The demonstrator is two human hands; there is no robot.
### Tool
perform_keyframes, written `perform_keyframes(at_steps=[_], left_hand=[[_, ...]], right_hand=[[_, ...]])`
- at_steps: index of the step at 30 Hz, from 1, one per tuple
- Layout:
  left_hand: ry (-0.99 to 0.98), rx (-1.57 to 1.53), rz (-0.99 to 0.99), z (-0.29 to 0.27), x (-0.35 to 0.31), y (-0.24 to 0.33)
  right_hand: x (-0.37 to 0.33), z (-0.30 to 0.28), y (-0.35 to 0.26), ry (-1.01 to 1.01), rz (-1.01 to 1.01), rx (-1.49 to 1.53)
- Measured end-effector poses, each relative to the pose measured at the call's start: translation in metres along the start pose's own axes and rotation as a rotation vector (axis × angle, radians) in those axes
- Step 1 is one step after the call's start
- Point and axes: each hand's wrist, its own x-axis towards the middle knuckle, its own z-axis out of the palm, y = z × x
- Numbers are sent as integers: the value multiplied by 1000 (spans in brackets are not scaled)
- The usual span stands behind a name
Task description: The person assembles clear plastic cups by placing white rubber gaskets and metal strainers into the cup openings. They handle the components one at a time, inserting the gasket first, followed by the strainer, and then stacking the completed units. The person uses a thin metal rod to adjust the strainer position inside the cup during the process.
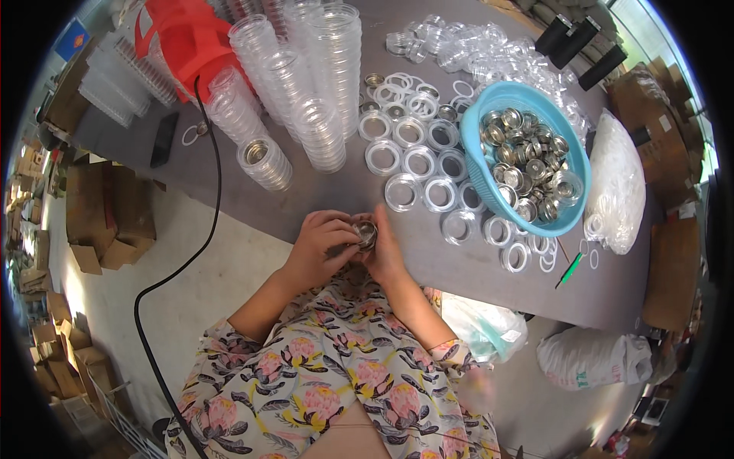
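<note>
At the table's near edge, my left hand (327, 243) and my right hand (386, 260) are together, closed on a small round silvery metal cap (368, 234). The left fingers curl over it from one side, while the right palm and fingers back it from the other. Part of the cap is hidden by the fingers. Beyond my right hand, clear plastic rings (402, 192) lie flat in rows. Similar metal caps (527, 153) fill a light blue plastic basket (474, 164) to the right.
Tall stacks of clear plastic cups (336, 73) stand at the back left beside a red plastic holder (191, 46). Clear plastic pieces (474, 53) are heaped at the back. A green-handled tool (569, 270) lies at the right, near a white bag (618, 183). A black cable (219, 176) crosses the left side.
</note>
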Motion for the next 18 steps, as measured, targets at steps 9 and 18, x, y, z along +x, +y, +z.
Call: perform_keyframes(at_steps=[9, 18], left_hand=[[573, 256, 106, -68, 70, -12], [138, 707, -1, -91, 92, -36]], right_hand=[[3, -34, -5, -139, 127, 211], [4, -35, 0, -138, 123, 182]])
